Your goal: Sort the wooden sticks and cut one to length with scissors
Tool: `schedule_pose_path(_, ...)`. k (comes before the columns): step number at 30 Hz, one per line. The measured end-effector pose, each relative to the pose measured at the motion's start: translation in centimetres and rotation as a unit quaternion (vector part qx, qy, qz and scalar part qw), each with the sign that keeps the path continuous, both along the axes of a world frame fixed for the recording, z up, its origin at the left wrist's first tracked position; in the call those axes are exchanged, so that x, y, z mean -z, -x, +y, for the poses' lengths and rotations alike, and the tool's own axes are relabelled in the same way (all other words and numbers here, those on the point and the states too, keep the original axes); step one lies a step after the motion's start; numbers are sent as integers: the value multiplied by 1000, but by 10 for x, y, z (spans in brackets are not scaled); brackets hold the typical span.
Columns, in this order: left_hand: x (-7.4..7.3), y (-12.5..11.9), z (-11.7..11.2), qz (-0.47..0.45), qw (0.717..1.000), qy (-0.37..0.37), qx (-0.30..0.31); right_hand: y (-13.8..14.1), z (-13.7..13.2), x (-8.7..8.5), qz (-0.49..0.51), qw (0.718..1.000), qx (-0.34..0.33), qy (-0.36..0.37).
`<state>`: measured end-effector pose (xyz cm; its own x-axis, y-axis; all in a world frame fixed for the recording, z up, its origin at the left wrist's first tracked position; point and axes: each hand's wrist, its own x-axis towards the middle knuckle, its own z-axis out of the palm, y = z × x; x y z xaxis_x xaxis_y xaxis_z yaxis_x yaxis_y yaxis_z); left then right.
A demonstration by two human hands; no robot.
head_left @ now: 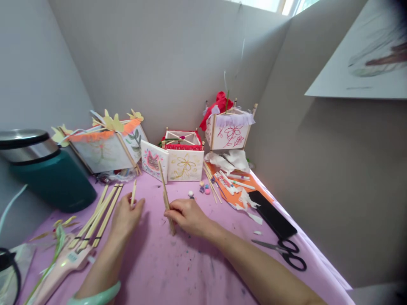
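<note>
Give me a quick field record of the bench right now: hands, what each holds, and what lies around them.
left hand: pinches a short wooden stick
right hand: holds a long wooden stick, tilted, lower end on the purple table cover
left of hands: bundle of sticks
behind: paper lanterns
right: scissors, black phone

A: Sticks status?
B: Long wooden stick (165, 197) at frame centre, pale, tilted, lower end on the pink bench (178, 271). Short wooden stick (133, 193) left of centre, near upright.
</note>
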<state>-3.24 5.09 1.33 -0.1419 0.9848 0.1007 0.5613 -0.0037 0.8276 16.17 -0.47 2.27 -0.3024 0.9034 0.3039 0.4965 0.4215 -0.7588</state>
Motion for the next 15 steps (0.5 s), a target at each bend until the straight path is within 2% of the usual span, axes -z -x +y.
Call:
schedule_pose_path(1,2,5,5,88,996,-3,-30,0,0,1,2,1000,-3,1)
schedule_pose_path(3,6,11,10,199,979,5,-39,0,1,3,6,1000,-11,-6)
schedule_pose_path(8,10,15,8,309,947,46,-74,0,2,4,-2,1000,-6,-8)
schedule_pose_path(10,10,13,5,335,938,20,-93,0,1,3,-11,1000,-8,-6)
schedule_pose_path(12,8,7,1,287,955,-40,-60,-1,1,2,-17,1000,-6,-17)
schedule_pose_path(15,0,-9,-11,74,989,-97,79,0,0,4,-13,999,12,-47)
